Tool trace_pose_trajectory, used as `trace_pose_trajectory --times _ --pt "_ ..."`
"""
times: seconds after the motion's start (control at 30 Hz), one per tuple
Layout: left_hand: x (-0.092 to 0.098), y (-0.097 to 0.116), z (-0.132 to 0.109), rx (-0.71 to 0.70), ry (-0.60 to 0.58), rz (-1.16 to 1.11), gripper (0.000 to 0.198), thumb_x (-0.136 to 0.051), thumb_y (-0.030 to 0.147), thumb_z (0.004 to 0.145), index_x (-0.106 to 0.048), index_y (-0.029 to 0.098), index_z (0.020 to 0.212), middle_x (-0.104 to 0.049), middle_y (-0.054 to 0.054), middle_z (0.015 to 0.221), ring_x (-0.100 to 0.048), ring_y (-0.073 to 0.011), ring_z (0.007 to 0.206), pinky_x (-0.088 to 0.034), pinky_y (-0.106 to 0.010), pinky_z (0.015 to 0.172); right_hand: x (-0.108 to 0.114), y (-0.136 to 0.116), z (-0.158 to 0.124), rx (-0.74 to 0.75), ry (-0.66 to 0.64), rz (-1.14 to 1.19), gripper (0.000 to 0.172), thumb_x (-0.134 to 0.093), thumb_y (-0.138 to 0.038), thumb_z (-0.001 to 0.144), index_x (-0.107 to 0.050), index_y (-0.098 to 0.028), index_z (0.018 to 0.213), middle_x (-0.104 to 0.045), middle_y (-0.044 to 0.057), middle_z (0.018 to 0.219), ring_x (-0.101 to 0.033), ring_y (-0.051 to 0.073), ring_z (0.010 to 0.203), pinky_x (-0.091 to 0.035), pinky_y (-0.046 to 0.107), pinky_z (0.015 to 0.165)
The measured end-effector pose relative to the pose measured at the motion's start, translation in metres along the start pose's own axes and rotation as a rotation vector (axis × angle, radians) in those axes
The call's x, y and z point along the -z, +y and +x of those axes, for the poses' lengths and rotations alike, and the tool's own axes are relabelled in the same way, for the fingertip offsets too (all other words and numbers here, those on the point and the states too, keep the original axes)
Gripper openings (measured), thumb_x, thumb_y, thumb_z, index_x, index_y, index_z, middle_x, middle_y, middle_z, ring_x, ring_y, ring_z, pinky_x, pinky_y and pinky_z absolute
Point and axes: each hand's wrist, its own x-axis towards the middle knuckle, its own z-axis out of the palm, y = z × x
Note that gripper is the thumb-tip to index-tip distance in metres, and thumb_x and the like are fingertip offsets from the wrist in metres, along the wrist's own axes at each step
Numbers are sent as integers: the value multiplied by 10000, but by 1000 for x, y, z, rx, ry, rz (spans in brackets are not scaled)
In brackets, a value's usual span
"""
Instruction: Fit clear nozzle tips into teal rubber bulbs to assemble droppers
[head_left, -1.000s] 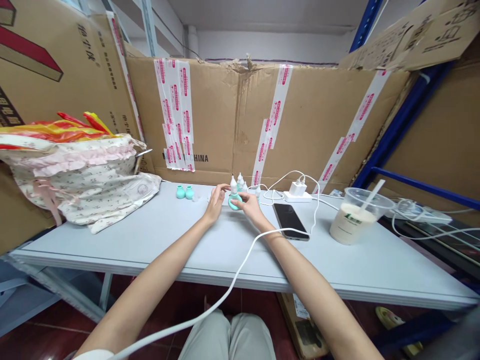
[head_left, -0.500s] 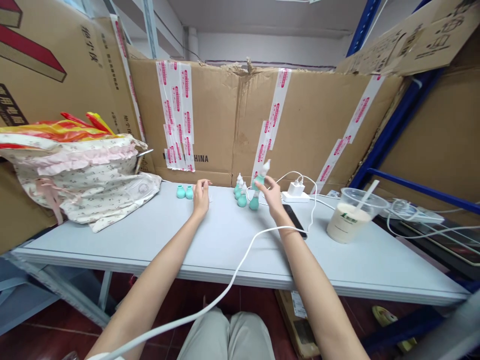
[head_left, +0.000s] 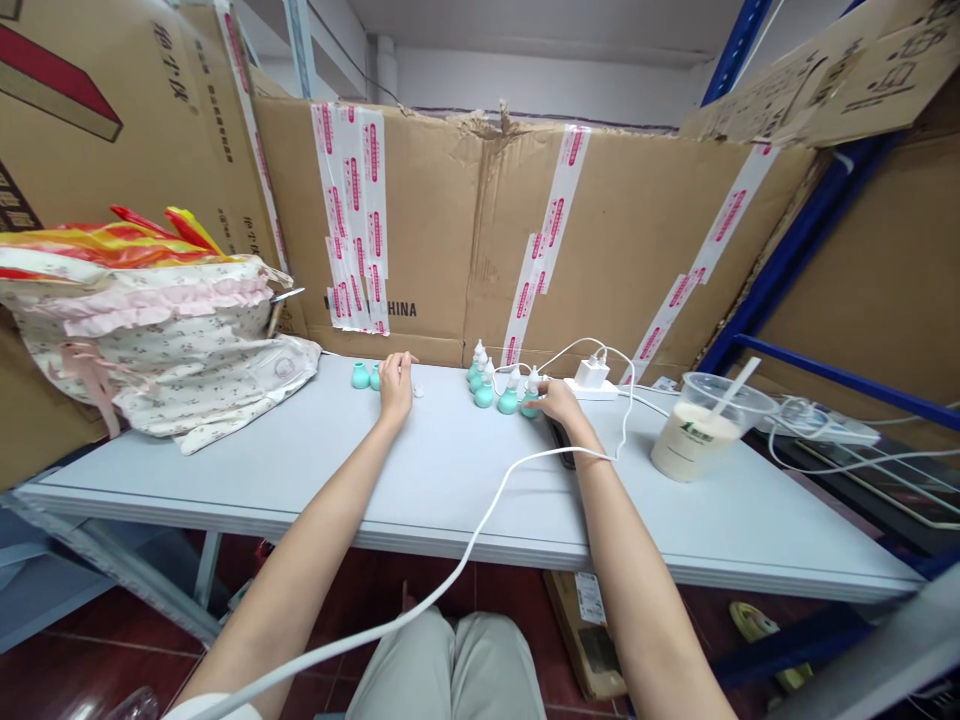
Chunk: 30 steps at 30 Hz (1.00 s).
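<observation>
Several small teal bulbs with white nozzles (head_left: 486,385) stand in a row at the back of the white table (head_left: 420,480). My right hand (head_left: 556,402) is closed on one more bulb (head_left: 531,396) at the row's right end, resting it on the table. My left hand (head_left: 395,382) lies on the table beside two bare teal bulbs (head_left: 361,375), its fingers curled over the right one. A small white piece (head_left: 418,391) lies just right of that hand.
A floral cloth bag (head_left: 165,340) fills the table's left end. A dark phone (head_left: 559,438), a white charger (head_left: 592,378) with cables and a plastic cup with a straw (head_left: 699,428) sit to the right. Taped cardboard walls (head_left: 465,230) close off the back.
My right hand has come down from holding the bulb in the air and set it at the right end of the row. My left hand moved left to the bare bulbs.
</observation>
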Motion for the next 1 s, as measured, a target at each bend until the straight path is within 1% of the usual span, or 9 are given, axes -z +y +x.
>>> trace_pose_trajectory --times 0.13,0.33,0.47,0.67,0.73,0.77,0.83,0.93,1.0 --pt "1 1 0 -23 -15 53 347 -291 367 900 -556 210 741 -583 -41 820 -484 -193 872 -320 -318 850 -2 -3 -1 0 -58 -126 167 -684 -253 570 -662 -142 693 -657 58 712 -587 186 690 -397 254 617" --pt "1 3 -1 -57 -37 120 365 -267 342 909 -551 212 720 -590 -38 798 -490 -194 839 -334 -323 823 -4 -6 0 -32 -44 -125 216 -689 -264 591 -655 -121 749 -661 58 769 -597 183 735 -413 239 644" --pt "1 2 -1 -79 -56 126 373 -263 341 910 -546 212 704 -587 -36 778 -494 -193 820 -339 -324 809 -8 -3 1 -34 -70 -120 241 -681 -256 606 -642 -120 801 -662 69 828 -602 188 773 -424 244 671" --pt "0 2 -1 -84 -72 136 382 -263 350 908 -551 212 699 -591 -37 782 -495 -195 825 -342 -325 807 -7 5 2 -39 -129 -56 494 -703 -308 587 -566 -152 1035 -638 82 974 -591 201 869 -433 272 729" --pt "0 2 -1 -82 -73 141 383 -264 352 908 -552 210 699 -591 -38 781 -495 -195 823 -341 -328 810 -2 5 3 -25 -82 1 572 -693 -346 604 -521 -161 1117 -620 90 1022 -574 203 911 -429 286 757" --pt "1 2 -1 -83 -69 141 385 -262 352 908 -552 210 699 -590 -38 779 -495 -196 821 -340 -329 811 1 2 3 0 -32 26 599 -681 -374 619 -500 -169 1152 -604 96 1056 -559 208 940 -423 300 776" --pt "1 3 -1 -90 -60 139 388 -259 352 909 -551 209 698 -588 -37 774 -496 -195 817 -340 -329 810 7 -7 0 75 126 47 597 -630 -440 670 -478 -196 1194 -557 104 1139 -509 227 1018 -398 340 826" --pt "2 3 -1 -111 -58 128 390 -253 351 912 -549 209 702 -585 -33 769 -502 -187 805 -336 -329 819 10 -28 -7 162 360 -32 456 -522 -486 762 -534 -250 1151 -478 94 1235 -395 260 1130 -314 430 906" --pt "2 4 -1 -119 -61 126 392 -250 354 913 -550 210 705 -585 -32 769 -504 -184 801 -334 -330 824 7 -41 -13 195 410 -146 346 -499 -464 791 -611 -253 1041 -452 84 1256 -325 276 1176 -218 499 953"
